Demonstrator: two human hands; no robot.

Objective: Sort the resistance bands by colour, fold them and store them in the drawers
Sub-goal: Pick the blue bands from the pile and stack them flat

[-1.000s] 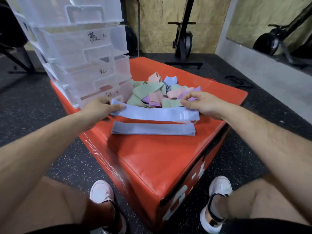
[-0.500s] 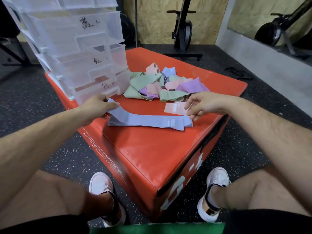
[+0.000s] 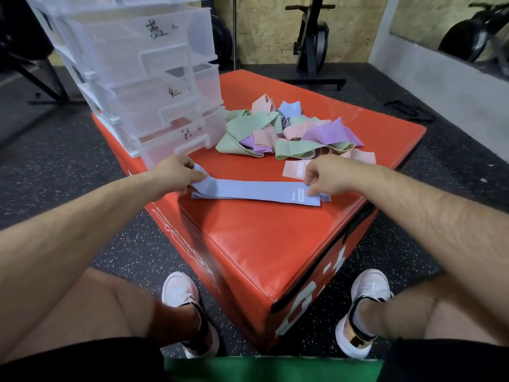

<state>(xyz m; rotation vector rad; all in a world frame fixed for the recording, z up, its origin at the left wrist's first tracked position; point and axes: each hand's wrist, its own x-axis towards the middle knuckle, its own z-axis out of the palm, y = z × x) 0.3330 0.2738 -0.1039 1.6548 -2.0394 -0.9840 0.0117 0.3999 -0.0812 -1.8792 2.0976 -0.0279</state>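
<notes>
1. Blue fabric sits between the left hand's (image 3: 176, 172) thumb and fingers (image 3: 200, 175), which pinch the left end of a blue resistance band (image 3: 253, 190) and hold that end slightly raised.
2. On the right hand (image 3: 327, 175) the fingers are curled, and the fingertips (image 3: 309, 192) pinch the band's right end beside its small white printed mark.
3. Between the hands the band lies flat on top of a second blue band (image 3: 325, 197), their ends nearly matched, on the red padded plyo box (image 3: 261, 244).
4. Just beyond the right hand lies a pink band (image 3: 292, 169), flat, with a white label.
5. Farther back on the box top, a loose pile of bands (image 3: 281, 130) mixes green, pink, purple and blue ones.
6. At the box's far left corner stands a clear plastic drawer unit (image 3: 154, 78), each drawer front marked in black handwriting. The bottom drawer (image 3: 176, 142) is just beyond the left hand. A reddish tint shows through the lower walls, but I cannot tell what is inside.
7. Below, white shoes (image 3: 179, 290) rest on speckled rubber flooring.
</notes>
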